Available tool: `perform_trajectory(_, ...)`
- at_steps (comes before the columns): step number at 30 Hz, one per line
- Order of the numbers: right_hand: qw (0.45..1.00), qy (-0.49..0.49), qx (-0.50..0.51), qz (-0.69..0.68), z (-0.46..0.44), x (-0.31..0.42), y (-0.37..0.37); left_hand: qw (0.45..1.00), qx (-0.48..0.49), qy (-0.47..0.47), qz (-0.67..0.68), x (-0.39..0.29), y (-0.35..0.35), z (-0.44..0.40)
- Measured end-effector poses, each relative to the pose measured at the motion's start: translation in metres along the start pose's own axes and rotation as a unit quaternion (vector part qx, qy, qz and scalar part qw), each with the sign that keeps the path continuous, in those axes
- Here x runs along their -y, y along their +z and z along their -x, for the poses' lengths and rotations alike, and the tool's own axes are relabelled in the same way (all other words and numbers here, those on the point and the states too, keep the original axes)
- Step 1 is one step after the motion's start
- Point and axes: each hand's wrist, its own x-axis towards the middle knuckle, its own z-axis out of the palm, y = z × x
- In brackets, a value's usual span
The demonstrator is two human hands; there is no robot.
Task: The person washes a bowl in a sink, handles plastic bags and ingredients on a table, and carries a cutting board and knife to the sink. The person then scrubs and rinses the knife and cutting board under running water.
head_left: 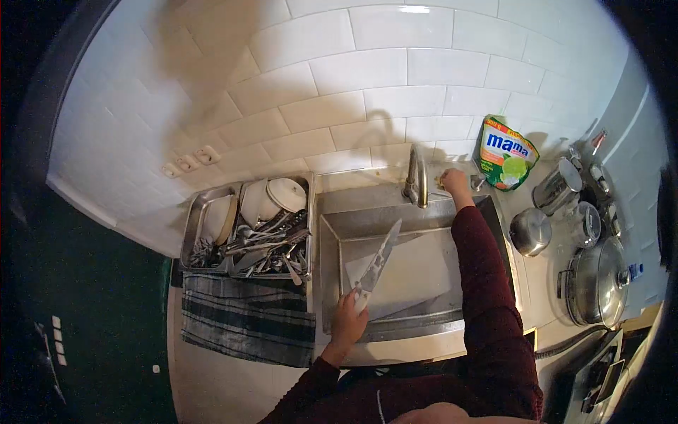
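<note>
A large knife (382, 256) with a pale handle is in my left hand (348, 321), fingers wrapped round the handle and the blade pointing up and away over the sink (332, 283). Below the blade, a white board (413, 272) lies in the basin. My right hand (454, 182) reaches to the back rim, just right of the faucet (418, 177). Its fingers are closed on something yellowish, too small to make out. Beside that hand stands a green and white "mama" pouch (506, 153).
Left of the sink, metal trays (244, 270) hold dishes and cutlery, with a checked towel (247, 318) in front. On the right counter stand a steel mug (558, 187), a small steel pot (531, 232), a glass jar (585, 224) and a large lidded pot (599, 283).
</note>
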Motion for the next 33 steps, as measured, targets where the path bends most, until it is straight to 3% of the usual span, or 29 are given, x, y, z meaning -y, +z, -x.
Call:
perform_trajectory(3,0.982,0.046,-0.058,-0.172,0.023,0.021,-0.024,0.998,0.060,0.004,-0.031,0.014,0.008,-0.011)
perform_trajectory(5,0.931,0.077,-0.085,-0.347,0.066,0.072,-0.075,0.983,0.113,-0.036,0.143,0.044,0.030,-0.021)
perform_trajectory(8,0.917,0.041,0.027,-0.396,0.133,0.099,-0.090,0.970,0.130,-0.068,0.195,0.020,0.025,-0.022)
perform_trajectory(10,0.922,-0.028,0.013,-0.385,0.178,0.105,-0.067,0.957,0.159,-0.085,0.228,-0.007,0.014,-0.025)
perform_trajectory(13,0.931,-0.098,0.063,-0.345,0.221,0.140,-0.094,0.956,0.201,-0.064,0.202,-0.018,0.014,-0.031)
perform_trajectory(18,0.913,-0.281,0.013,-0.294,0.268,0.149,-0.072,0.967,0.170,-0.038,0.188,-0.028,0.020,-0.032)
perform_trajectory(19,0.903,-0.297,0.041,-0.308,0.274,0.156,-0.082,0.967,0.169,-0.027,0.186,-0.025,0.020,-0.033)
perform_trajectory(23,0.948,-0.176,0.051,-0.259,0.252,0.130,-0.068,0.964,0.223,-0.031,0.144,-0.038,0.013,-0.027)
perform_trajectory(27,0.909,-0.277,0.061,-0.307,0.273,0.147,-0.072,0.965,0.210,-0.035,0.156,-0.034,0.019,-0.030)
perform_trajectory(30,0.919,-0.249,0.097,-0.290,0.268,0.140,-0.073,0.966,0.207,-0.027,0.151,-0.025,0.023,-0.025)
perform_trajectory(32,0.953,-0.167,0.021,-0.251,0.246,0.119,-0.061,0.967,0.205,-0.036,0.144,-0.026,0.021,-0.022)
perform_trajectory(33,0.959,-0.171,0.004,-0.228,0.247,0.121,-0.061,0.967,0.204,-0.039,0.146,-0.028,0.019,-0.020)
